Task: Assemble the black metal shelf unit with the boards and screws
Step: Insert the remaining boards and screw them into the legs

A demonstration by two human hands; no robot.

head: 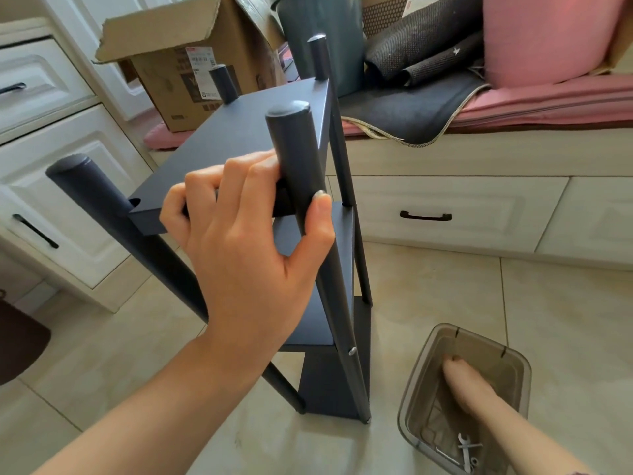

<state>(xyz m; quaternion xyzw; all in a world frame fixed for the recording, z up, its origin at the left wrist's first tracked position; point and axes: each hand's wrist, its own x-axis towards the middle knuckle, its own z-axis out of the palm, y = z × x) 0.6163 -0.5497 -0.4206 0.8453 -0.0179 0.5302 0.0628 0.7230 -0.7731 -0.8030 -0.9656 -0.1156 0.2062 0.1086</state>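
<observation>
The black metal shelf unit (239, 132) stands upright on the tiled floor, with several boards fixed between its round posts. My left hand (246, 234) grips the front edge of the top board, its thumb against the near right post (294, 159). A silver screw head (352, 351) shows low on that post. My right hand (469, 382) reaches down into a translucent grey bin (513, 365) on the floor at the lower right; its fingertips are blurred by the bin wall. A small wrench and a hex key (466, 447) lie at the bottom of the bin.
White cabinet drawers (51, 186) stand to the left. A window bench with drawers (445, 214) runs behind, carrying an open cardboard box (185, 63), a dark green bin (318, 39), dark mats (421, 63) and a pink cushion (548, 39). A dark rug edge (17, 341) lies at far left.
</observation>
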